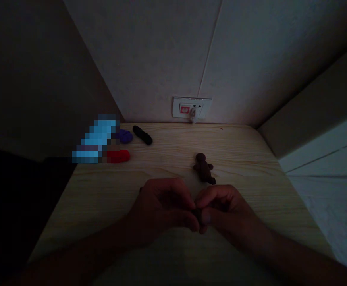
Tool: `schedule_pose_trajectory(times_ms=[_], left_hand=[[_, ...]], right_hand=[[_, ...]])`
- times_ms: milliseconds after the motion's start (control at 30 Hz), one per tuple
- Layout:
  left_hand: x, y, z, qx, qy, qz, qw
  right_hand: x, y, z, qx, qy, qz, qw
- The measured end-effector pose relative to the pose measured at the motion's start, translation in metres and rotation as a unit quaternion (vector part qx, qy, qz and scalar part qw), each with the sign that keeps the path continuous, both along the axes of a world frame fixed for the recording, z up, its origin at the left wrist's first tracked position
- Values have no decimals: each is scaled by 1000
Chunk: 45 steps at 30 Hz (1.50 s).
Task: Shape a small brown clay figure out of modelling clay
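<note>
My left hand (167, 208) and my right hand (228, 216) meet low over the table. Between their thumbs and fingertips they pinch a small dark brown piece of modelling clay (196, 213), mostly covered by the fingers. Just beyond the right hand lies a brown clay figure (203, 169) with a round head, a body and short limbs. A dark bit (141, 190) peeks out behind the left hand; most of it is hidden.
At the back left of the wooden table (167, 159) lie a black clay roll (143, 135), a purple lump (126, 136) and a red lump (120, 156). A pixelated bright blue patch (97, 137) partly covers them. A wall socket (191, 107) holds a plug. The room is dim.
</note>
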<state>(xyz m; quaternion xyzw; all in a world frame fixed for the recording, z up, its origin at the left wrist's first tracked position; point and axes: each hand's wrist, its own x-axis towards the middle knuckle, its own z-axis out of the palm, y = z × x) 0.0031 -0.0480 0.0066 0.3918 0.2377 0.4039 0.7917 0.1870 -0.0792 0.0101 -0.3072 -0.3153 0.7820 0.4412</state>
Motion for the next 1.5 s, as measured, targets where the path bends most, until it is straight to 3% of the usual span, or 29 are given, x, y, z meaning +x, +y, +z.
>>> schedule_pose_trajectory(times_ms=[133, 233, 367, 533, 633, 767, 1000, 1200, 1367, 1500], left_hand=[[-3, -2, 4, 96, 54, 51, 993], [-4, -3, 5, 122, 71, 67, 988], [-4, -3, 4, 93, 34, 41, 994], [-1, -2, 2, -13, -39, -30, 999], [-1, 0, -1, -23, -51, -39, 998], [-4, 1, -3, 8, -48, -43, 998], [-5, -2, -5, 83, 46, 3, 995], [-4, -2, -4, 74, 39, -26, 996], [-7, -4, 0, 122, 14, -31, 992], [-7, -4, 2, 203, 72, 25, 976]], right_hand=[[1, 1, -1, 19, -19, -15, 1000], [1, 2, -1, 35, -17, -17, 999], [0, 2, 1, 15, 15, -4, 1000], [-1, 1, 2, -14, 65, 33, 997], [0, 1, 0, -12, 67, 33, 997], [1, 2, -1, 8, 22, 9, 1000], [3, 5, 1, 43, -34, 9, 998], [3, 4, 1, 37, -26, 21, 999], [1, 4, 0, 4, 22, 28, 999], [2, 4, -2, -17, 39, 31, 999]])
